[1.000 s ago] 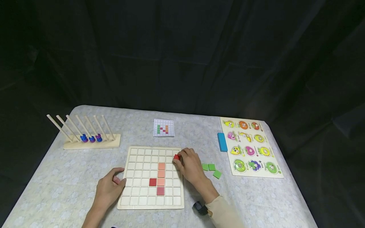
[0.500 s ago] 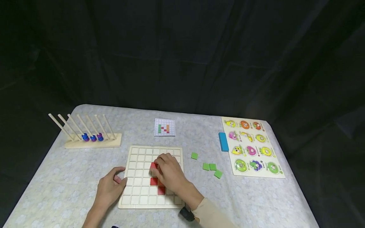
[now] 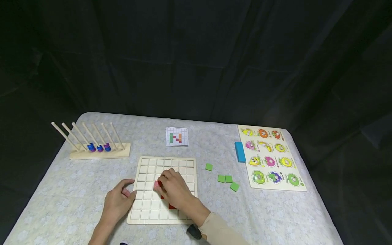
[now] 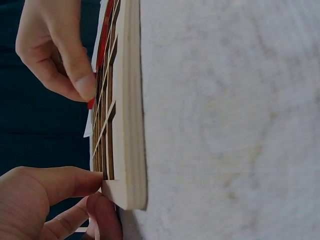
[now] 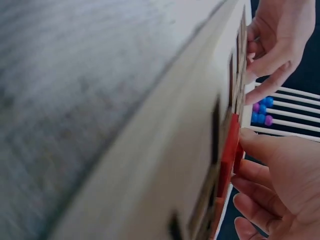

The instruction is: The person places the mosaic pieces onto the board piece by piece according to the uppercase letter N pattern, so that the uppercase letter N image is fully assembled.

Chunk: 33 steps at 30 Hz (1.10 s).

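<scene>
The half-hidden tile [image 3: 156, 185] seems red, the gridded board [image 3: 147, 205] cream.

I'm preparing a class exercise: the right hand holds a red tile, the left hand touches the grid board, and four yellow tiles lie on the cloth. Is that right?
Not quite: the four tiles on the cloth are green, not yellow, as the head view shows. The right hand holds a red tile, and the left hand touches the grid board.

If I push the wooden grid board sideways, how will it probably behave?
The wooden grid board is probably stiff: its edge looks thick and layered. Lying flat and broad, it would more likely slide than tip. The left hand touches its edge, so that side may resist or pivot.
</scene>
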### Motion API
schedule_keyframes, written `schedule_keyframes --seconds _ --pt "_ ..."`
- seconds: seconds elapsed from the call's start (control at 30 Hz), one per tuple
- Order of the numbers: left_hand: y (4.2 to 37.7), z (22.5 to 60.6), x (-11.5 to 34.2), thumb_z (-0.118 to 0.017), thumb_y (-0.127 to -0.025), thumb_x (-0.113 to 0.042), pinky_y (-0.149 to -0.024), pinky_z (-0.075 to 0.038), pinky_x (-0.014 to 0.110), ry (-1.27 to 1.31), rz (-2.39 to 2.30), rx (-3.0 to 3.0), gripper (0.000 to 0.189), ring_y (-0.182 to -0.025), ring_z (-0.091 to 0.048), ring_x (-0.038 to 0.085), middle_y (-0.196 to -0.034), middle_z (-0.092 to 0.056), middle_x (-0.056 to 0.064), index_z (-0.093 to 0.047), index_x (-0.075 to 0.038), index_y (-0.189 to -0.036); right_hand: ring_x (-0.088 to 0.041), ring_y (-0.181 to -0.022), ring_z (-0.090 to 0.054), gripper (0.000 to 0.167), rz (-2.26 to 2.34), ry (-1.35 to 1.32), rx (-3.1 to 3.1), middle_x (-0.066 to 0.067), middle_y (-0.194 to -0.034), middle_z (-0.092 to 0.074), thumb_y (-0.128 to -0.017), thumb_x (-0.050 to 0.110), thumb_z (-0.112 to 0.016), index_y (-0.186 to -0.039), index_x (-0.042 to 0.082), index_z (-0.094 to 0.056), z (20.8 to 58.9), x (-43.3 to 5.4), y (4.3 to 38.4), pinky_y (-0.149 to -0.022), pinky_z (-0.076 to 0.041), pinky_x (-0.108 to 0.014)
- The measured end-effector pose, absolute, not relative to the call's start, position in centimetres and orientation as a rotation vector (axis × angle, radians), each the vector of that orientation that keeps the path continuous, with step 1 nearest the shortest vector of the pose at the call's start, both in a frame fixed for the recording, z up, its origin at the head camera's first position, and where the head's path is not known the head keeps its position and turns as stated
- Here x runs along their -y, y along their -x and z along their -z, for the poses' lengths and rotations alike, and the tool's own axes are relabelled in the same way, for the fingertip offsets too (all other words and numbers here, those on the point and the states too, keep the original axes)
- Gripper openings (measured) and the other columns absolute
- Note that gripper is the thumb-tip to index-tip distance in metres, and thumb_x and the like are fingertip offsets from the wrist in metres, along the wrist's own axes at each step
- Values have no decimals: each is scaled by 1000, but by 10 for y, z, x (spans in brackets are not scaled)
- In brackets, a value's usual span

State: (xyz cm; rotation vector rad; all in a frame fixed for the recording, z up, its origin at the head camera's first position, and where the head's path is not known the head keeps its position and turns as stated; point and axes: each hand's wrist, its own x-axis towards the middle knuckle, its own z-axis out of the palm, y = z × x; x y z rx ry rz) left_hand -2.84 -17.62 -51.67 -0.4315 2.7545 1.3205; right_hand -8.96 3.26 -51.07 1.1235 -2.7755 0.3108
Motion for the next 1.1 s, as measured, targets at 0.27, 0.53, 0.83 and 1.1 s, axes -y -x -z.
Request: schedule_keyframes --seconds 0.27,0.53,0.83,1.1 --pt "28 516 176 -71 -89 -12 -52 -41 22 439 -1319 -2765 40 -58 -54 9 -76 -61 5 -65 -6 -128 -14 -96 -58 27 -325 -1120 2783 2 -108 -69 -98 39 -62 -104 16 -75 515 -31 89 -79 -47 -25" --pt "28 516 176 -72 -89 -11 -51 -41 22 435 -1329 -2763 40 -58 -54 9 -76 -61 5 -65 -5 -128 -14 -94 -59 23 -356 -1104 2791 3 -106 -70 -97 37 -65 -99 18 -76 514 -30 88 -75 -44 -23" --pt "28 516 176 -72 -88 -11 -51 -41 22 431 -1327 -2773 40 -58 -53 9 -75 -62 5 -65 -5 -127 -13 -95 -58 20 -325 -1023 2844 5 -108 -69 -95 38 -67 -100 20 -75 510 -26 84 -74 -37 -23" --pt "27 516 176 -71 -88 -10 -51 -41 22 421 -1327 -2779 40 -57 -53 9 -75 -62 5 -65 -4 -127 -13 -93 -58 18 -348 -996 2820 4 -105 -69 -93 36 -71 -96 18 -76 511 -25 83 -72 -37 -22"
